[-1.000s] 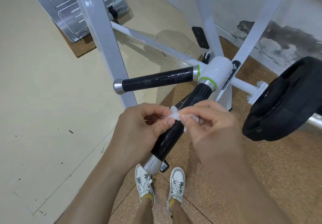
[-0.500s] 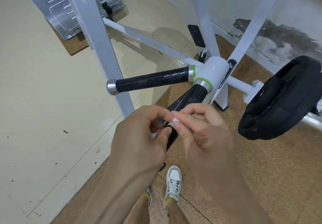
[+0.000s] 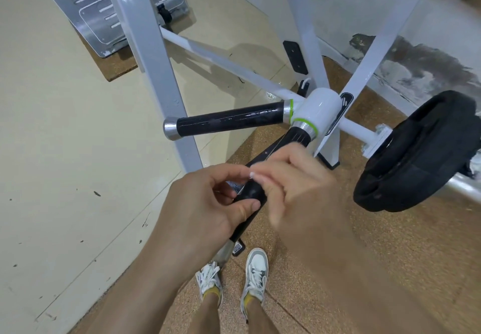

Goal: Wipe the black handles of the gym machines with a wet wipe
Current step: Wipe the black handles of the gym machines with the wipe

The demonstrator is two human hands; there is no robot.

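Fingertips (image 3: pixel 260 177) of the right hand (image 3: pixel 299 185) are pressed together on a small white scrap of the wet wipe (image 3: pixel 252 175), just below the middle of the frame. That hand is blurred, so how much of the wipe it holds is unclear. The left hand (image 3: pixel 208 203) has its fingers curled, with the index tip meeting the wipe from the left. Its thumb lies apart and lower, across the black grip, and I cannot tell whether this hand pinches the wipe or only touches it.

Directly under both hands runs the near handle (image 3: pixel 296 137), slanting from the white hub (image 3: pixel 321 107) down toward the bottom centre. The wipe sits bunched above it and does not look wrapped round it yet.

To do this step well, the wipe should probably be opened flat and folded round the grip. The hand could then close snugly and draw it along the full length from the green ring to the metal end cap, turning to reach the underside.

Beyond, the second handle (image 3: pixel 229 121) points left from the hub and shows wet streaks. A black weight plate (image 3: pixel 416 151) hangs at the right edge, and a metal foot plate (image 3: pixel 112 13) lies at upper left.
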